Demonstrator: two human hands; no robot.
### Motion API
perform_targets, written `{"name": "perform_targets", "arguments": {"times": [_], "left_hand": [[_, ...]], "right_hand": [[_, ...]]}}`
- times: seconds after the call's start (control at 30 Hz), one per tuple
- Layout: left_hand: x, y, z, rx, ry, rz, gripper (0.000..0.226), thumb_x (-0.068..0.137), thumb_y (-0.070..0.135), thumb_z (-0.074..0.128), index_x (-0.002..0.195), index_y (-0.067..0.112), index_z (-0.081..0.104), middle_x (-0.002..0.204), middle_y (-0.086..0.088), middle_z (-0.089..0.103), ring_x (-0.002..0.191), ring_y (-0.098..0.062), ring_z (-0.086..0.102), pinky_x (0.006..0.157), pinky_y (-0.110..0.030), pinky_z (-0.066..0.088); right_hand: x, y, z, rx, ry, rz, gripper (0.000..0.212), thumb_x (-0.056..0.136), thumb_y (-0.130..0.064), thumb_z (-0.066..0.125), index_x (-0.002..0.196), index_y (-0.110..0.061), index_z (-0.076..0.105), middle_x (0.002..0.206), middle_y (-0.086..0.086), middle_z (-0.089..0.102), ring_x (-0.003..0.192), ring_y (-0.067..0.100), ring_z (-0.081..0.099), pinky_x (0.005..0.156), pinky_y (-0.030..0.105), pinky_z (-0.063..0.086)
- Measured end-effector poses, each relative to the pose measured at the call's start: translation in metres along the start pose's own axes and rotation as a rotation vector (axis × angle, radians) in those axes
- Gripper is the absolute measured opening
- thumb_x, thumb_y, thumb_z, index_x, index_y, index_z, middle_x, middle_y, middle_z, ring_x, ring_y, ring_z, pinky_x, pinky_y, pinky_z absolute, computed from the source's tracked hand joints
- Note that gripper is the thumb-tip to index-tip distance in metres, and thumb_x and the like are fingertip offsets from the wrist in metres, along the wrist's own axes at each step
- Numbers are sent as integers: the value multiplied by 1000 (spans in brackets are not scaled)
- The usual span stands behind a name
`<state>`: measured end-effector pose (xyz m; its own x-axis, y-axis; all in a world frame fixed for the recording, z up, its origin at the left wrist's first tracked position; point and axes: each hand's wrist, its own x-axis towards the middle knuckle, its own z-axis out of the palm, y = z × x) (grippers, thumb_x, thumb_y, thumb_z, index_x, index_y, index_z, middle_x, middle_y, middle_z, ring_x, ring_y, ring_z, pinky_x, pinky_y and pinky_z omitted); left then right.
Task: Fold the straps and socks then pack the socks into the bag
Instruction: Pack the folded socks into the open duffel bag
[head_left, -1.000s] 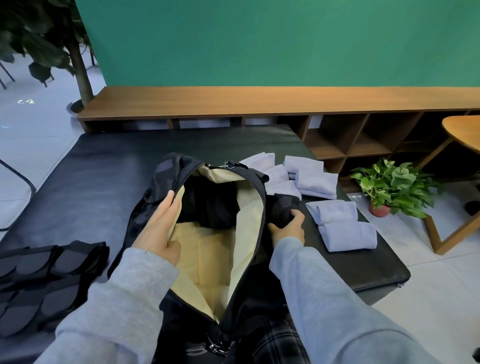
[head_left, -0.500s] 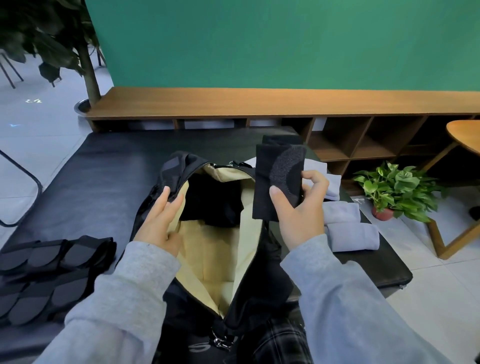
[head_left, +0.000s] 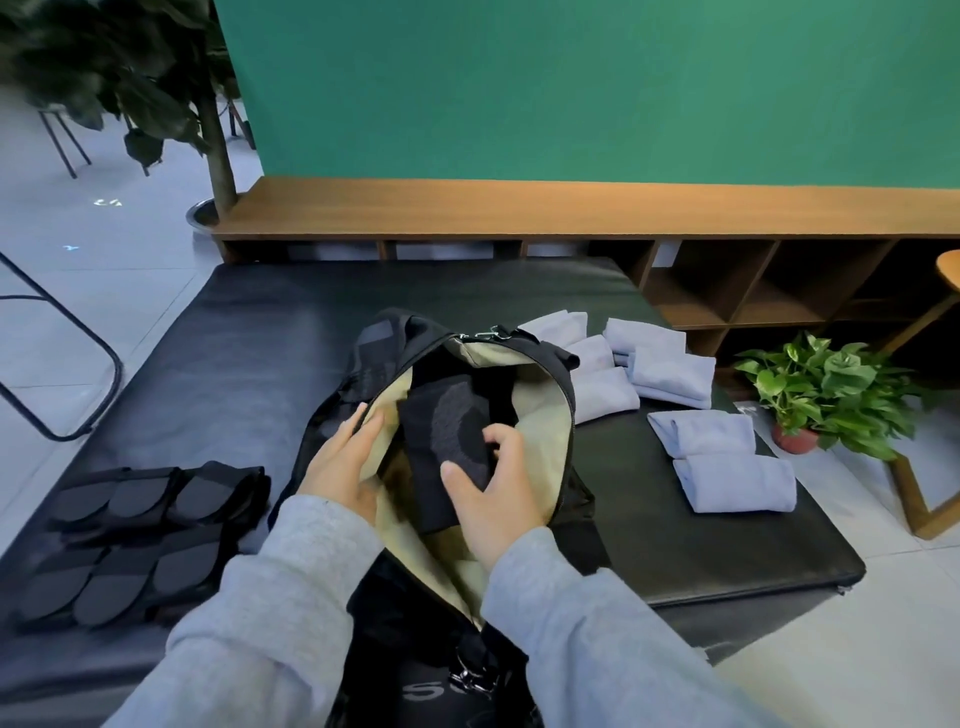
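Note:
A black bag (head_left: 561, 499) with a tan lining lies unzipped in the middle of the black table (head_left: 234, 364). My left hand (head_left: 340, 462) holds the bag's left rim, pulling the mouth wide. My right hand (head_left: 493, 499) grips a folded black sock (head_left: 447, 441) with a grey patch, held inside the mouth of the bag. More dark fabric lies deeper in the bag. Several folded pale lilac socks (head_left: 670, 371) lie on the table to the right of the bag. Folded black straps (head_left: 130, 540) lie at the left.
A potted green plant (head_left: 826, 389) stands on the floor beyond the table's right edge. A wooden shelf unit (head_left: 571, 208) runs along the green wall behind. A wooden table's leg (head_left: 919, 499) is at the far right, a metal chair frame (head_left: 78, 332) at the left.
My right hand took the black sock from beside the bag, lifted it above the opening, and has now lowered it into the bag. My left hand stayed on the rim.

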<state>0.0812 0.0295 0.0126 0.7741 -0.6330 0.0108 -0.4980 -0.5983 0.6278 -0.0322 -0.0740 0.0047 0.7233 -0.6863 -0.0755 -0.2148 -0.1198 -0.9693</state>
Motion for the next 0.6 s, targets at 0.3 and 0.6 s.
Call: {"name": "perform_targets", "arguments": {"times": [0.3, 0.6], "left_hand": [[-12, 29, -30, -130, 120, 190, 79, 74, -31, 28, 141, 11, 27, 137, 16, 16, 128, 2, 17, 87, 12, 8], [-8, 30, -35, -188, 71, 206, 91, 69, -33, 31, 121, 41, 17, 129, 31, 10, 126, 5, 14, 80, 13, 14]], "right_hand": [[6, 23, 17, -453, -117, 169, 36, 92, -26, 54, 122, -27, 35, 117, -1, 49, 85, 13, 45, 74, 22, 35], [7, 20, 20, -416, -119, 103, 31, 89, -24, 57, 114, -29, 38, 117, -5, 48, 91, 11, 47, 77, 21, 37]]}}
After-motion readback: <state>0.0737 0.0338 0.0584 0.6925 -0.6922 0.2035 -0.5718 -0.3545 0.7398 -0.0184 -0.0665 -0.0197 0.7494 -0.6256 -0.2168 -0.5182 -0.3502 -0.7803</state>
